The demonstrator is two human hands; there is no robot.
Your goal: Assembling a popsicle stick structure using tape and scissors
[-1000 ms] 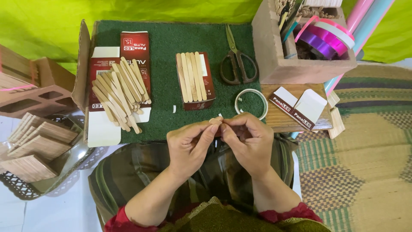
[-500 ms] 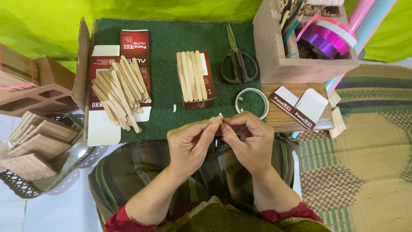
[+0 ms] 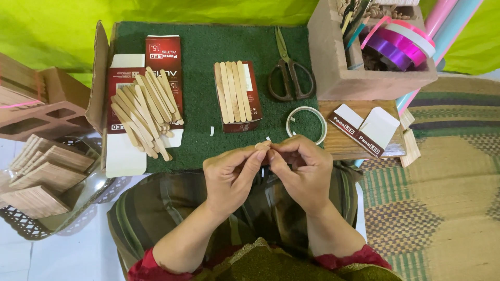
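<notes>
Green artificial turf (image 3: 208, 62) is covering the low worktop in the head view, with a yellow-green cloth lying behind it and a woven mat (image 3: 442, 198) spreading over the floor to the right.

Both hands are meeting just in front of the turf's near edge, above the person's lap. The left hand (image 3: 232, 174) and the right hand (image 3: 301, 169) are pinching a small pale piece (image 3: 263, 146) between thumbs and fingertips; its tip is showing between them, and a tiny white scrap is sticking up beside it. It looks like the end of a wooden craft stick, perhaps with tape on it, though the fingers are hiding most of it. The fingers of both hands are curling in tightly, clenched around that piece, with almost no gap between the two hands.

On the turf, a loose heap of craft sticks (image 3: 146, 112) is lying on a flattened red and white carton (image 3: 127, 78), and a neat row of sticks (image 3: 233, 92) is resting on a small red box (image 3: 250, 104). Dark scissors (image 3: 289, 73) are lying further right, and a roll of clear tape (image 3: 305, 124) is sitting near the right hand. A cardboard box (image 3: 333, 62) is holding ribbon reels.

Judging from the grip, the small piece could be slipping out and dropping into the lap, since only fingertips are holding it. Any tape there could be folding onto itself or sticking to the skin. Too much pressure could be snapping the thin wood.
</notes>
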